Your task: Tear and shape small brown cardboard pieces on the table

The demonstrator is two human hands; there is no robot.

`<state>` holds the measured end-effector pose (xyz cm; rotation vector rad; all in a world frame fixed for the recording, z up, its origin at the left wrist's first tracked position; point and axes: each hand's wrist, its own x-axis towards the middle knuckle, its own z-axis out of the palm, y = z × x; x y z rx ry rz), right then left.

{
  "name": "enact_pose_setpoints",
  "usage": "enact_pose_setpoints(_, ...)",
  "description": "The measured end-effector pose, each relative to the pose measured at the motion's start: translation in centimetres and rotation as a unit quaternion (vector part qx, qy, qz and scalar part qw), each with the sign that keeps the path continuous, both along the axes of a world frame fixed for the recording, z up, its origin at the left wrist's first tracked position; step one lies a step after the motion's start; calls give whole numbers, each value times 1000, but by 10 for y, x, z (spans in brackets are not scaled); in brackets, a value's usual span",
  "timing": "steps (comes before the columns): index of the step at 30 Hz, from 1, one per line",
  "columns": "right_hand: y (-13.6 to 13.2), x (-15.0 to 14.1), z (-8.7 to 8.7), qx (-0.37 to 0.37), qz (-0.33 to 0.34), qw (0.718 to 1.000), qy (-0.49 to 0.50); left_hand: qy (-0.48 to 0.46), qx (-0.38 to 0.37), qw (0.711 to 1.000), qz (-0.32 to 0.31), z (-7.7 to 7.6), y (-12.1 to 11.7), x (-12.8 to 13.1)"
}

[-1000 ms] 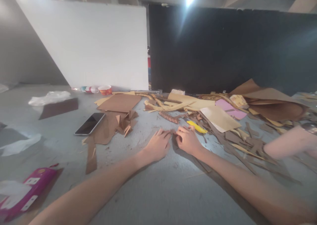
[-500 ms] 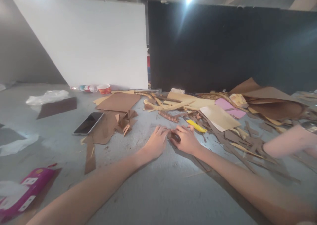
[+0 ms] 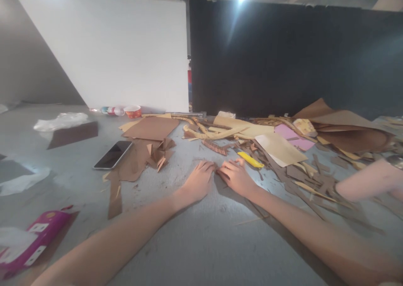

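Note:
My left hand (image 3: 200, 179) and my right hand (image 3: 236, 178) rest close together on the grey table, fingertips almost meeting. Between them is a small brown paper strip (image 3: 215, 167), mostly hidden by the fingers. Both hands are closed, their fingers pressed onto this strip from either side. Just beyond the hands lies a pleated brown paper strip (image 3: 214, 147). A yellow utility knife (image 3: 250, 159) sits to the right of my right hand. Folded brown paper pieces (image 3: 159, 155) lie left of my left hand.
A phone (image 3: 113, 155) rests on brown paper at left. Nearer stands a magenta tissue pack (image 3: 47, 233). Paper scraps (image 3: 315, 181) spread across the right, where another person's forearm (image 3: 362, 180) reaches in. White (image 3: 126, 55) and black panels (image 3: 283, 59) stand behind.
The fingers of my right hand have flattened down, and the dark curled part of the brown strip seen beneath them is now mostly covered. My left hand has hardly moved.

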<state>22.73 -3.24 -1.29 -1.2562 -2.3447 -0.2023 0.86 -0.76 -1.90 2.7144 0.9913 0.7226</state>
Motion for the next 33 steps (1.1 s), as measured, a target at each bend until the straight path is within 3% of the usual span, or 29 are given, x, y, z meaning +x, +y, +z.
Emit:
enact_pose_setpoints(8, 16, 5, -16, -79, -62, 985, 138, 15, 4, 1000, -25, -3, 3, 0)
enact_pose_setpoints(27, 17, 4, -15, -104, -113, 978, 138, 19, -14, 1000, -4, 7, -4, 4)
enact_pose_setpoints(33, 16, 5, -15, -97, -118, 979, 133, 54, 39, 997, -43, 4, -4, 3)
